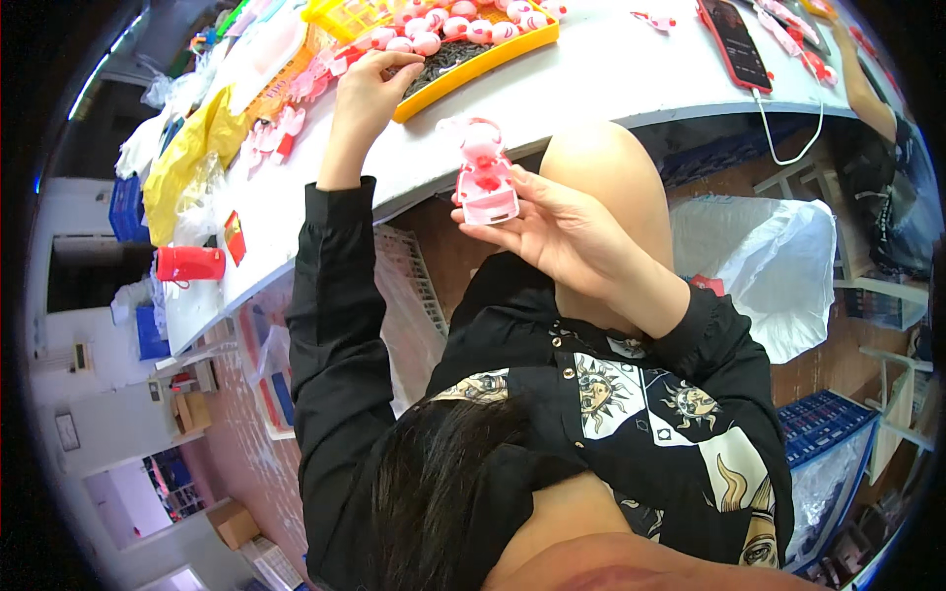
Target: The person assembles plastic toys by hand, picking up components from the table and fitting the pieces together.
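Note:
My right hand (574, 229) holds a pink plastic toy figure (484, 169) just off the near table edge. The toy has a round head, red details and an open-looking pink base; thumb and fingers grip its side. Over a yellow tray (483, 77), my left hand (367, 103) is closed, thumb and fingertips together in a pinch. What lies between those fingertips, if anything, is too small to make out. Dark small parts (448, 65) fill the tray's near side, right beside the fingertips. Round pink toy heads (463, 27) with red details lie in several rows behind them.
Left on the white table (611, 84) are pink parts (276, 138), a yellow bag (202, 148) and a red cylinder (192, 263). A red-cased phone (734, 44) with a white cable lies at right. Another person's arm (862, 84) reaches in there. Below hangs a white plastic bag (778, 266).

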Demonstrator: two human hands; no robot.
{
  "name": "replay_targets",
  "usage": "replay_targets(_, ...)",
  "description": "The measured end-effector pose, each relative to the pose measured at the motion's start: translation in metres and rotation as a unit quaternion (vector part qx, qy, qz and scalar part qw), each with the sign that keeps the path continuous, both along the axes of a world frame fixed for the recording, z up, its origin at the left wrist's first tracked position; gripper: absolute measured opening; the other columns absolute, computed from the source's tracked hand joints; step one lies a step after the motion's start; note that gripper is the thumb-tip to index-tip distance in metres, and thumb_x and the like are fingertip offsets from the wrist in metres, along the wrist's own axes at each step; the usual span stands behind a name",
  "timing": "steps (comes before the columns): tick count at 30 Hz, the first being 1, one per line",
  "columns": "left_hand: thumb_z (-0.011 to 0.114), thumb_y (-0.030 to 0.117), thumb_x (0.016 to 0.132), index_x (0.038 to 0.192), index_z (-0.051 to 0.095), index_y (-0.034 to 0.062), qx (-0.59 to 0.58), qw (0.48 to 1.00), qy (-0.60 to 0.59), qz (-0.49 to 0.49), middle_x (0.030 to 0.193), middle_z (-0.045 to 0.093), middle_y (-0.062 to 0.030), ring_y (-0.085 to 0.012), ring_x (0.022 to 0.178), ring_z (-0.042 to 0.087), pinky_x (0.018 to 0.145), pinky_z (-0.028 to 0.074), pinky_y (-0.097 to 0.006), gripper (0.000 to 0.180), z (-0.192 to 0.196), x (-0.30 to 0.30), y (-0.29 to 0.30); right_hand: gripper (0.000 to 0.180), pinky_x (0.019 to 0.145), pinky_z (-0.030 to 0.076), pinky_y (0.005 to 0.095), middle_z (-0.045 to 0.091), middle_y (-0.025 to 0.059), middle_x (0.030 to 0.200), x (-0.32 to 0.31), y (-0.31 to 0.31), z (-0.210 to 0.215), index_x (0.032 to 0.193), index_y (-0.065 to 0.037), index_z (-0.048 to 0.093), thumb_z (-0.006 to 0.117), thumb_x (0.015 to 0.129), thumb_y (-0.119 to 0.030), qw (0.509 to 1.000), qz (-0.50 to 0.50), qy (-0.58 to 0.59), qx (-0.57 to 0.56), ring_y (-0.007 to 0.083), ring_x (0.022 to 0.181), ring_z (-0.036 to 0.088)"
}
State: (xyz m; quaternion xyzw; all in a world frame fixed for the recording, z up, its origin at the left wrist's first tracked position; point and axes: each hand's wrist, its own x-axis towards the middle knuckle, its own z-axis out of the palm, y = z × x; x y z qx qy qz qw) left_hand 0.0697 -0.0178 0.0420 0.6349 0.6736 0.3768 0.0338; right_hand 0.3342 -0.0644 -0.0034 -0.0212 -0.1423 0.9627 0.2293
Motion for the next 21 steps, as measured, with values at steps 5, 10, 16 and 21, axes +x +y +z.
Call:
replay_targets(5, 0.067, 0.018, 0.081, 0.096, 0.071, 0.0048, -0.099, 0.979, 0.179, -0.009, 0.094, 0.067, -0.0117, -0.0213, 0.081, 0.064, 0.077, 0.05, -0.03, 0.02, -0.015, -0.011, 0.038, 0.029, 0.098, 0.046, 0.0408, 0.059, 0.0128, 0.111, -0.003, -0.004, -0.01, 0.118, 0.001, 0.049, 0.047, 0.098, -0.02, 0.999, 0.044, -0.005, 0.001, 0.0236, 0.103, 0.06)
replay_targets(10, 0.068, 0.015, 0.081, 0.095, 0.071, 0.0047, -0.14, 0.981, 0.134, -0.005, 0.087, 0.069, -0.0094, -0.0181, 0.077, 0.065, 0.075, 0.05, -0.028, 0.018, -0.019, -0.016, 0.048, 0.03, 0.096, 0.047, 0.0387, 0.059, 0.0134, 0.11, 0.002, -0.006, -0.012, 0.119, 0.001, 0.046, 0.046, 0.098, -0.021, 1.0, 0.025, -0.003, 0.007, 0.0251, 0.104, 0.06)
replay_targets(16, 0.07, 0.02, 0.081, 0.096, 0.073, 0.0073, -0.09, 0.995, -0.007, 0.032, 0.078, 0.069, -0.0036, -0.0073, 0.07, 0.059, 0.067, 0.047, -0.022, 0.02, -0.019, -0.023, 0.032, 0.035, 0.094, 0.049, 0.0367, 0.056, 0.0158, 0.114, 0.002, -0.011, -0.018, 0.122, 0.002, 0.04, 0.045, 0.098, -0.024, 0.999, 0.033, -0.01, 0.027, 0.0271, 0.106, 0.059)
replay_targets(21, 0.07, 0.024, 0.08, 0.094, 0.073, 0.009, -0.052, 0.997, 0.033, 0.043, 0.074, 0.066, -0.0029, -0.0081, 0.068, 0.058, 0.064, 0.046, -0.024, 0.021, -0.018, -0.021, 0.027, 0.038, 0.094, 0.049, 0.0362, 0.055, 0.016, 0.115, 0.003, -0.012, -0.019, 0.125, 0.001, 0.038, 0.045, 0.098, -0.024, 0.999, 0.019, -0.021, 0.038, 0.0274, 0.107, 0.059)
